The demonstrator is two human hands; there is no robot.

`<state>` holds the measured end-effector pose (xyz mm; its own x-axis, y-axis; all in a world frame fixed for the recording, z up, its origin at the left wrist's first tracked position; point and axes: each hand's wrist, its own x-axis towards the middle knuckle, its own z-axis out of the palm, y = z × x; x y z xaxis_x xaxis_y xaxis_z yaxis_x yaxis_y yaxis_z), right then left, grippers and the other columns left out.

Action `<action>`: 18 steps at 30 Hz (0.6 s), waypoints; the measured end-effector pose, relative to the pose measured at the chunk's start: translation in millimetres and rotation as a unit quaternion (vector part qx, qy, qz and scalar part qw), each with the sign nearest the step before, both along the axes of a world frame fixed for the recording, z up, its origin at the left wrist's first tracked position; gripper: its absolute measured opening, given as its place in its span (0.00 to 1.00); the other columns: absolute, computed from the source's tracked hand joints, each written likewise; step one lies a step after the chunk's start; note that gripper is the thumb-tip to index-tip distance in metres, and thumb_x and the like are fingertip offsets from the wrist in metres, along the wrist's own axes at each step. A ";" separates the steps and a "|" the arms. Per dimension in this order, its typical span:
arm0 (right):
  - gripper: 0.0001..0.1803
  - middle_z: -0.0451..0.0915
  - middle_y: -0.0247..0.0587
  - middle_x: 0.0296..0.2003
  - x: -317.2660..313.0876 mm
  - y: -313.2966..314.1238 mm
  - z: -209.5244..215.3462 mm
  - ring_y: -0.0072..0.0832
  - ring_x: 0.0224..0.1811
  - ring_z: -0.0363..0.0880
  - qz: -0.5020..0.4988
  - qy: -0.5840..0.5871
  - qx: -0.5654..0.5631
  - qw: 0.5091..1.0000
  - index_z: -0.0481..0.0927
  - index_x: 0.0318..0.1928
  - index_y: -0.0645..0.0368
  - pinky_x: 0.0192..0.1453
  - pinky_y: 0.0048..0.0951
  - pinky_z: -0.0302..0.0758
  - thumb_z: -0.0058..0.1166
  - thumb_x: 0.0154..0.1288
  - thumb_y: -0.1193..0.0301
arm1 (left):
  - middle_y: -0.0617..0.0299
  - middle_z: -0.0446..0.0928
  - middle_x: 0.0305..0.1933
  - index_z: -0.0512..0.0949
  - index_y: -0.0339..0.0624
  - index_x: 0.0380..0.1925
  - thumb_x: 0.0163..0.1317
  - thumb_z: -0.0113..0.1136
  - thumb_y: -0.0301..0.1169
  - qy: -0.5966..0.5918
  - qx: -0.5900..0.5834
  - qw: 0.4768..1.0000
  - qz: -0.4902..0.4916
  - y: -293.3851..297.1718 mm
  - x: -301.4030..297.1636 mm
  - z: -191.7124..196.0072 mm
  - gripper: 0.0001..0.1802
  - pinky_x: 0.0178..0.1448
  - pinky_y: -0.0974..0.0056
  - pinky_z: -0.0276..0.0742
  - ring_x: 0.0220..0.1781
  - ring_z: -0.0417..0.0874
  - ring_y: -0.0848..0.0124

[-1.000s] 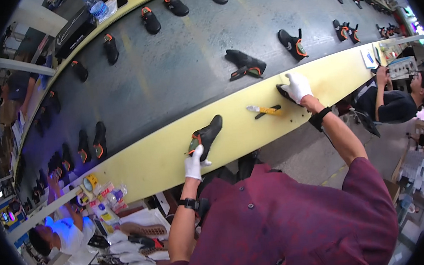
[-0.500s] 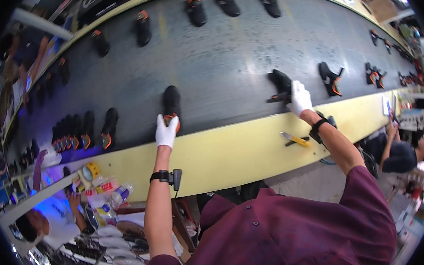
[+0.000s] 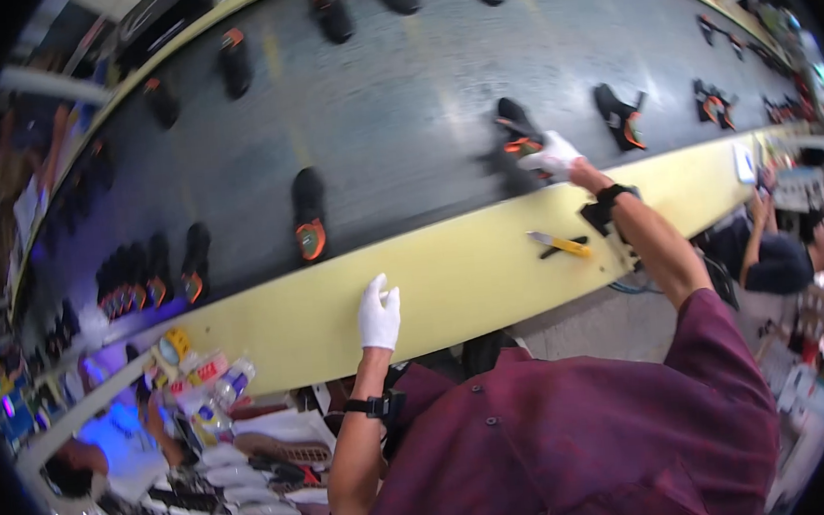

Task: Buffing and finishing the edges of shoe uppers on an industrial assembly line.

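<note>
Left hand (image 3: 379, 315) has drawn back off the black shoe (image 3: 309, 203), now lying on the dark belt (image 3: 390, 104) | left: loosely open above the yellow counter (image 3: 451, 264) | right hand (image 3: 551, 156): fingers against a second shoe (image 3: 515, 123) on the belt, too blurred to tell whether gripping | clear plastic bottle (image 3: 232, 384), counter's left end, contents unclear

Workshop, shoe-factory type. Long dark belt-like surface (image 3: 391, 114), bearing rows of black-and-orange shoes (image 3: 309, 207); pale yellow ledge (image 3: 435, 299) along near side; yellow utility knife (image 3: 563, 245) upon it; tape roll (image 3: 175, 346) and further footwear (image 3: 287, 448), near left; white-clad worker (image 3: 123, 455), left; dark-clad worker (image 3: 780, 262), right.
</note>
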<state>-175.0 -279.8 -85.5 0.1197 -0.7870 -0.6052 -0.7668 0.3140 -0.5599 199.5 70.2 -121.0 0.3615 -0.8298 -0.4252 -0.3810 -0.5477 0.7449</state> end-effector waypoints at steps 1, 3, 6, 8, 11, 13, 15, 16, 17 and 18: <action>0.31 0.87 0.47 0.35 21.5 15.5 15.9 0.30 0.32 0.88 0.017 -0.063 0.083 0.994 0.83 0.43 0.74 0.33 0.35 0.82 0.80 0.54 0.58 | 0.42 0.82 0.68 0.75 0.35 0.71 0.75 0.67 0.37 0.026 0.017 0.999 -0.029 5.6 -9.5 0.8 0.29 0.68 0.52 0.81 0.63 0.88 0.52; 0.33 0.88 0.46 0.38 29.0 71.2 6.6 0.29 0.37 0.88 -0.054 -0.133 0.074 0.987 0.83 0.50 0.70 0.43 0.35 0.85 0.81 0.58 0.54 | 0.39 0.80 0.70 0.73 0.32 0.72 0.76 0.66 0.38 0.056 0.028 0.995 -0.080 -4.4 -34.3 10.8 0.31 0.70 0.54 0.81 0.65 0.88 0.52; 0.35 0.88 0.49 0.48 43.6 175.1 9.4 0.33 0.49 0.88 -0.144 -0.368 0.155 0.906 0.80 0.60 0.71 0.54 0.36 0.86 0.73 0.70 0.52 | 0.30 0.72 0.75 0.64 0.27 0.77 0.72 0.69 0.56 0.085 -0.061 0.985 -0.138 -26.6 -82.1 29.0 0.50 0.76 0.47 0.75 0.74 0.79 0.40; 0.37 0.87 0.55 0.56 35.4 232.4 11.1 0.40 0.58 0.87 -0.072 -0.306 0.091 0.945 0.77 0.67 0.74 0.63 0.38 0.83 0.69 0.74 0.53 | 0.30 0.71 0.76 0.63 0.26 0.78 0.69 0.70 0.60 0.034 -0.038 0.981 -0.188 -38.1 -102.6 36.8 0.54 0.78 0.46 0.73 0.75 0.77 0.40; 0.33 0.86 0.60 0.63 5.9 270.1 -12.4 0.47 0.65 0.86 -0.007 -0.220 0.042 0.974 0.78 0.69 0.71 0.70 0.40 0.80 0.65 0.76 0.58 | 0.33 0.74 0.73 0.62 0.27 0.78 0.57 0.78 0.64 -0.191 -0.019 0.934 -0.301 -37.6 -126.7 58.8 0.64 0.78 0.45 0.72 0.73 0.78 0.41; 0.26 0.88 0.57 0.60 -18.2 279.0 -7.3 0.44 0.64 0.87 -0.035 -0.183 0.006 0.982 0.83 0.65 0.67 0.69 0.40 0.81 0.63 0.77 0.60 | 0.38 0.78 0.68 0.63 0.30 0.78 0.56 0.81 0.57 -0.290 0.065 0.899 -0.320 -31.0 -126.6 59.9 0.60 0.72 0.46 0.75 0.67 0.82 0.45; 0.18 0.89 0.56 0.50 -39.0 267.7 -3.0 0.50 0.57 0.88 -0.010 -0.071 -0.136 0.988 0.87 0.55 0.62 0.64 0.43 0.82 0.65 0.72 0.64 | 0.43 0.80 0.64 0.63 0.33 0.78 0.58 0.81 0.47 -0.314 0.028 0.893 -0.321 -22.8 -112.7 39.2 0.55 0.67 0.46 0.76 0.61 0.84 0.49; 0.14 0.88 0.54 0.46 -54.0 259.7 -4.0 0.52 0.52 0.87 0.003 -0.018 -0.211 0.977 0.88 0.50 0.61 0.60 0.47 0.83 0.66 0.69 0.66 | 0.45 0.81 0.63 0.63 0.35 0.79 0.59 0.80 0.43 -0.302 0.015 0.888 -0.346 -25.7 -109.3 37.4 0.53 0.67 0.46 0.76 0.61 0.84 0.49; 0.14 0.88 0.54 0.44 -63.1 252.2 -0.5 0.53 0.50 0.86 0.005 0.045 -0.254 0.966 0.88 0.47 0.60 0.58 0.50 0.82 0.69 0.67 0.66 | 0.46 0.81 0.62 0.63 0.37 0.79 0.60 0.79 0.39 -0.292 0.005 0.884 -0.366 -26.4 -104.0 38.7 0.51 0.67 0.46 0.76 0.60 0.84 0.49; 0.16 0.87 0.53 0.44 -73.3 247.5 -7.1 0.54 0.49 0.85 -0.009 0.094 -0.310 0.946 0.88 0.49 0.59 0.57 0.51 0.81 0.72 0.64 0.66 | 0.48 0.81 0.65 0.64 0.40 0.80 0.59 0.79 0.36 -0.273 -0.027 0.883 -0.381 -31.4 -99.3 38.3 0.51 0.67 0.46 0.75 0.60 0.84 0.49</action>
<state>-248.3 -32.3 -92.5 0.0387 -0.9986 -0.0362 -0.8687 -0.0157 -0.4951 100.2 38.8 -82.7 -0.1709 -0.9343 -0.3128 -0.9342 0.0528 0.3527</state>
